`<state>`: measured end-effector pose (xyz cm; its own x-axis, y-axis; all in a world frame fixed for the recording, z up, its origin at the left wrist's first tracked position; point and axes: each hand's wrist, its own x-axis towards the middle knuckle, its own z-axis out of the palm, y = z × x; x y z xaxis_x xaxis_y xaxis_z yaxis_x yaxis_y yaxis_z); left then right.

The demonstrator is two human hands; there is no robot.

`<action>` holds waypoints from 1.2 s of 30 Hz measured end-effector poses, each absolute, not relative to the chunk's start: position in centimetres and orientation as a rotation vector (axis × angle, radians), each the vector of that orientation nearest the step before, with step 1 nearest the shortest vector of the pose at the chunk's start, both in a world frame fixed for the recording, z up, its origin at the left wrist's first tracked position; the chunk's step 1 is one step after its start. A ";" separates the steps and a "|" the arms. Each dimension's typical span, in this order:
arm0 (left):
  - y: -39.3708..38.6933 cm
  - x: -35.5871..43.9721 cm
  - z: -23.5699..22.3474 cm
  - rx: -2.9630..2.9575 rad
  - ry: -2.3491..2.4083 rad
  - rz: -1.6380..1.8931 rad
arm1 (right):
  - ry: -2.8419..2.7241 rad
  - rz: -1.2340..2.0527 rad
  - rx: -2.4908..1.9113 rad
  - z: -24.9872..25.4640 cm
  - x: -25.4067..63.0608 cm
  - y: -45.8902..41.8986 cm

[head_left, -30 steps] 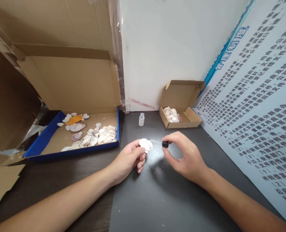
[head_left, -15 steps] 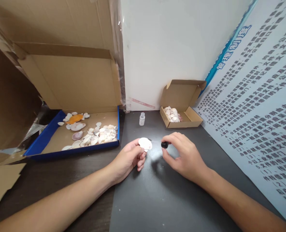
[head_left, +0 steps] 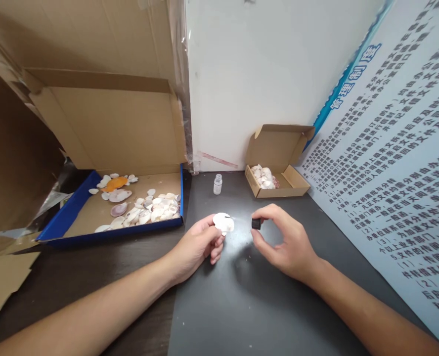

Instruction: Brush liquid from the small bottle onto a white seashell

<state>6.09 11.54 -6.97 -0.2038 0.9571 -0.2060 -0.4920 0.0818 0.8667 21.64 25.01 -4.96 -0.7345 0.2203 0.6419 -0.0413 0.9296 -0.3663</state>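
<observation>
Your left hand pinches a rounded white seashell; right of its fingers, your right hand pinches a black cylindrical cap.

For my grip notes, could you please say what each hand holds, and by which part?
Left hand: white shell, by its lower-left edge. Right hand: black cap, by its sides.

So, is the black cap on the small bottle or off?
Off: the right hand pinches the black cap, well apart from the bottle, whose clear neck shows bare.
</observation>
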 end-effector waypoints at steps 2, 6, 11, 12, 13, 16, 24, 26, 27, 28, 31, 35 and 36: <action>11.5 6.1 -7.0 0.610 1.058 1.461 | -2.377 0.525 -0.044 -4.9 21.7 24.9; 11.5 6.0 -7.1 0.609 1.065 1.454 | -2.396 0.452 -0.198 -4.9 21.7 24.9; 11.5 6.1 -7.2 0.642 1.078 1.440 | -2.353 0.524 -0.101 -5.0 21.7 24.8; 11.5 6.1 -7.2 0.648 1.083 1.437 | -2.379 0.529 -0.090 -5.0 21.7 24.8; 11.5 6.1 -7.2 0.652 1.089 1.435 | -2.407 0.516 -0.113 -5.0 21.7 24.9; 11.5 6.1 -7.1 0.650 1.102 1.437 | -2.420 0.451 -0.266 -5.1 21.6 25.0; 11.6 6.1 -7.2 0.668 1.105 1.424 | -2.431 0.502 -0.193 -5.0 21.6 24.9; 11.6 6.1 -7.3 0.680 1.112 1.423 | -2.388 0.483 -0.271 -5.1 21.7 25.0; 11.6 6.1 -7.3 0.683 1.114 1.422 | -2.364 0.501 -0.261 -5.1 21.7 25.0; 11.6 6.1 -7.3 0.687 1.116 1.420 | -2.349 0.534 -0.223 -5.1 21.7 25.0; 11.6 6.1 -7.4 0.705 1.126 1.403 | -2.372 0.598 -0.117 -5.0 21.8 24.9; 11.6 6.1 -7.4 0.736 1.152 1.379 | -2.356 0.496 -0.272 -5.0 21.7 25.0; 11.6 6.1 -7.5 0.742 1.156 1.372 | -2.339 0.499 -0.278 -5.0 21.7 25.0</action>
